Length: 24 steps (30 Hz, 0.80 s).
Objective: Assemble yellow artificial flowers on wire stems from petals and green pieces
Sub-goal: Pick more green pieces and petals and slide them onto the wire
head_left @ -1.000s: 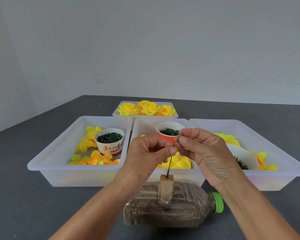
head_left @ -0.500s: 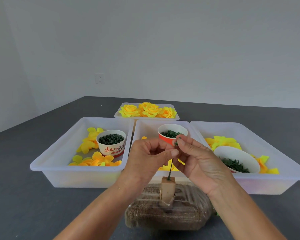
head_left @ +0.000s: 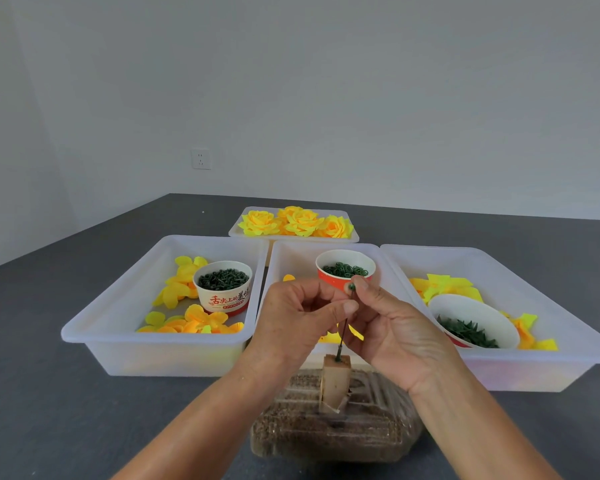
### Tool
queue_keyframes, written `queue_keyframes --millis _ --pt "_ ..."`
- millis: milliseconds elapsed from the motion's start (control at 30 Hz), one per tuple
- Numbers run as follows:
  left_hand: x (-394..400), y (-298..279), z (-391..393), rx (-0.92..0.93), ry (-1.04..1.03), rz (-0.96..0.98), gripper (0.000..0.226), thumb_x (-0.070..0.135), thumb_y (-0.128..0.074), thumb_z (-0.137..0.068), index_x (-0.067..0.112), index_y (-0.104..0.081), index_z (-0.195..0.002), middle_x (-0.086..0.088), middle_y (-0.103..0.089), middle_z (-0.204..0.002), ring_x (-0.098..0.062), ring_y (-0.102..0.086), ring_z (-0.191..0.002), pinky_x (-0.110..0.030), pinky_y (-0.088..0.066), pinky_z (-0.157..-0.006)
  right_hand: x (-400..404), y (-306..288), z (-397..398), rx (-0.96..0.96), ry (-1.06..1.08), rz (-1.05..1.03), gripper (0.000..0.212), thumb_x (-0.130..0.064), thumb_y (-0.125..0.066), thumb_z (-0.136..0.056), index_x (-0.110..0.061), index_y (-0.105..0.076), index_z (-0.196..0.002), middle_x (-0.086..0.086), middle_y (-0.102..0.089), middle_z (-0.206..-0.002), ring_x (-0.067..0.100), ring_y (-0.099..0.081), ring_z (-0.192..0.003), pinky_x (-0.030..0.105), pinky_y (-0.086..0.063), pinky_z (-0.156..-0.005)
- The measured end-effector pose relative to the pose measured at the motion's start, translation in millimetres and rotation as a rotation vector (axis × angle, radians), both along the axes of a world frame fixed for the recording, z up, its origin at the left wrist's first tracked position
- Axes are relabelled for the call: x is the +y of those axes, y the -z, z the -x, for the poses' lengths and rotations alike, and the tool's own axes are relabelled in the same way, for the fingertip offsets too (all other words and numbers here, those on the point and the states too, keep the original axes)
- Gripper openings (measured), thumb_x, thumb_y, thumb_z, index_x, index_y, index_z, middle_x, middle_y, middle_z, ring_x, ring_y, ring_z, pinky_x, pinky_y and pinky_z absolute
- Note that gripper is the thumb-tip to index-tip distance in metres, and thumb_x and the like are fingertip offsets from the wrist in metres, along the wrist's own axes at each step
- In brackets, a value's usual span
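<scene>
— Where is the wire stem?

— Low in the middle of the frame. The wire stem [head_left: 342,336] stands nearly upright in a small wooden block [head_left: 335,379], which sits on a clear bottle [head_left: 333,424] of brown grains lying on the dark bench [head_left: 42,393].

— And the hands?

— The left hand [head_left: 297,323] has its grip closed on the wire, thumb against curled fingers. The right hand [head_left: 392,327] pinches a small green ring [head_left: 352,287] at the wire's top, narrow grip, fingertips together.

— What lies behind them?

— Three white tubs side by side. The left tub [head_left: 125,306] holds yellow petals [head_left: 191,322] and a printed paper cup [head_left: 223,285] of dark green pieces. The middle tub [head_left: 291,254] holds a red cup [head_left: 345,270] of green rings, just behind the fingers. The right tub [head_left: 551,306] holds yellow petals and a tilted white bowl [head_left: 473,320] of green leaves.

— Any finished ones?

— Upper centre of the bench, a small tray [head_left: 236,232] carries finished yellow flowers [head_left: 297,221]. A wall socket [head_left: 201,159] sits at left on the wall.
</scene>
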<state>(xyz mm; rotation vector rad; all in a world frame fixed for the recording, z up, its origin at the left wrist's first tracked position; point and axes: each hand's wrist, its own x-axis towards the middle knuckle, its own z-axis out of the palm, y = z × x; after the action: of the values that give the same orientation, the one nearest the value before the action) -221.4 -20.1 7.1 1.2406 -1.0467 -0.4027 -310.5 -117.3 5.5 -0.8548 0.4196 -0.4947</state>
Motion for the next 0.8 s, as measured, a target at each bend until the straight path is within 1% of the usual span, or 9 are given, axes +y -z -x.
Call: queue_keyframes --millis 100,267,367,467,533,600,700,733,800 --pt "1 0 1 0.006 0.007 0.002 0.012 0.002 -0.069 -0.077 0.009 -0.068 -0.067 0.007 -0.059 -0.049 -0.002 -0.05 -0.048 -0.014 -0.044 -0.05 0 0 -1 0.004 -0.003 -0.014 0.046 -0.021 -0.071 -0.057 -0.015 -0.063 -0.102 0.0 -0.067 -0.075 0.011 -0.063 -0.066 0.027 -0.048 -0.07" --pt "1 1 1 0.012 0.01 0.004 0.01 0.003 -0.069 -0.078 0.008 -0.068 -0.069 0.006 -0.06 -0.052 -0.003 -0.051 -0.049 -0.015 -0.045 -0.052 0 -1 0 -0.002 -0.006 -0.012 0.042 -0.021 -0.072 -0.056 -0.015 -0.064 -0.097 0.0 -0.066 -0.074 0.012 -0.062 -0.067 0.028 -0.046 -0.071" --pt "0 2 1 0.017 0.007 0.001 0.01 0.003 -0.07 -0.078 0.008 -0.068 -0.069 0.005 -0.06 -0.052 -0.004 -0.05 -0.049 -0.015 -0.045 -0.052 0 -1 1 -0.023 0.002 -0.016 0.033 -0.018 -0.071 -0.057 -0.015 -0.066 -0.09 -0.001 -0.067 -0.07 0.012 -0.063 -0.065 0.028 -0.045 -0.071" --pt "1 2 1 0.01 0.014 0.004 0.012 0.004 -0.069 -0.078 0.011 -0.068 -0.068 0.006 -0.061 -0.053 -0.004 -0.05 -0.049 -0.015 -0.044 -0.052 0 -2 1 -0.06 0.018 0.012 0.014 -0.014 -0.069 -0.059 -0.019 -0.073 -0.071 -0.002 -0.069 -0.068 0.01 -0.065 -0.061 0.028 -0.046 -0.069" --pt "1 2 0 0.01 0.016 0.002 0.01 0.006 -0.07 -0.078 0.011 -0.068 -0.069 0.007 -0.061 -0.053 -0.004 -0.051 -0.05 -0.015 -0.044 -0.052 0 -3 2 -0.079 0.037 0.066 0.012 -0.013 -0.068 -0.059 -0.02 -0.075 -0.064 -0.001 -0.07 -0.07 0.009 -0.066 -0.062 0.027 -0.048 -0.066" --pt "1 2 0 0.013 0.013 -0.004 0.009 0.007 -0.07 -0.077 0.012 -0.069 -0.069 0.006 -0.062 -0.054 -0.005 -0.051 -0.051 -0.016 -0.045 -0.052 -1 -2 4 -0.096 0.061 0.147 0.013 -0.014 -0.069 -0.057 -0.021 -0.076 -0.064 -0.001 -0.071 -0.071 0.008 -0.067 -0.065 0.026 -0.05 -0.065" --pt "1 2 0 0.016 0.009 -0.009 0.012 0.007 -0.071 -0.077 0.014 -0.069 -0.068 0.005 -0.064 -0.058 -0.005 -0.051 -0.051 -0.017 -0.045 -0.053 -1 -2 7 -0.121 0.11 0.306 0.016 -0.017 -0.072 -0.053 -0.022 -0.076 -0.067 -0.001 -0.072 -0.071 0.008 -0.067 -0.069 0.025 -0.05 -0.07" --pt "1 2 0 0.015 0.008 -0.01 0.012 0.007 -0.07 -0.078 0.013 -0.069 -0.068 0.004 -0.064 -0.058 -0.005 -0.051 -0.051 -0.017 -0.045 -0.053 0 -3 8 -0.128 0.13 0.363 0.017 -0.018 -0.072 -0.052 -0.021 -0.077 -0.068 -0.001 -0.072 -0.072 0.008 -0.067 -0.07 0.023 -0.051 -0.069" --pt "1 2 0 0.012 0.006 -0.01 0.012 0.006 -0.07 -0.079 0.012 -0.068 -0.068 0.005 -0.064 -0.058 -0.005 -0.051 -0.05 -0.016 -0.045 -0.052 1 -5 10 -0.138 0.184 0.502 0.016 -0.017 -0.074 -0.053 -0.017 -0.076 -0.069 0.0 -0.073 -0.072 0.007 -0.067 -0.066 0.018 -0.051 -0.062"
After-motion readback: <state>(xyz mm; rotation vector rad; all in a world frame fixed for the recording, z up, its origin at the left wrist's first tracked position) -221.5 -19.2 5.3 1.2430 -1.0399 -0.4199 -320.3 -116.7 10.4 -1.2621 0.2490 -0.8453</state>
